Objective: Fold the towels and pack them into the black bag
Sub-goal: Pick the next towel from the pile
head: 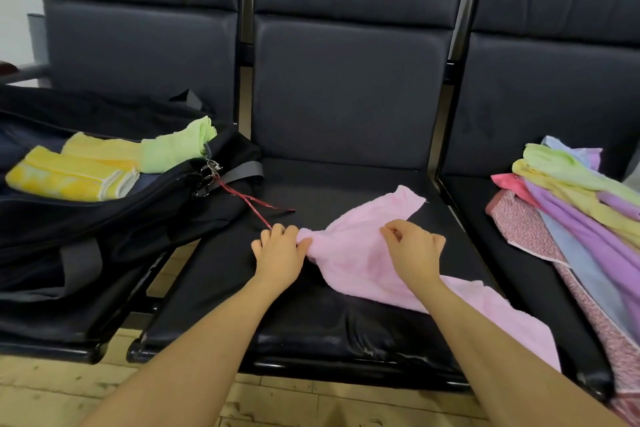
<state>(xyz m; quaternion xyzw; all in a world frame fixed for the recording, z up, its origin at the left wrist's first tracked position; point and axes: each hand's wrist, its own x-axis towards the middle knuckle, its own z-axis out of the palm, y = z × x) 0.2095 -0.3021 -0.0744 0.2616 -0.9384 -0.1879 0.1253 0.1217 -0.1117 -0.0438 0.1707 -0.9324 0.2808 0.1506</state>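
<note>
On the middle seat [346, 107], head view: pink towel [360, 253] lies crumpled, long axis running from far-centre toward near-right. Left hand [278, 253] pinches its left corner; right hand [414, 250] grips a fold mid-towel. Black bag [104, 215] sits left, nearer the left hand.

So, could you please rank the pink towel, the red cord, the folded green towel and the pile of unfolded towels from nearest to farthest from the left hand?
From the left hand, head view:
1. Pink towel: gripped at its edge, just right of the hand.
2. Red cord: just beyond the fingers, trailing from the bag.
3. Folded green towel: in the black bag, up and left.
4. Pile of unfolded towels: far right seat.
</note>
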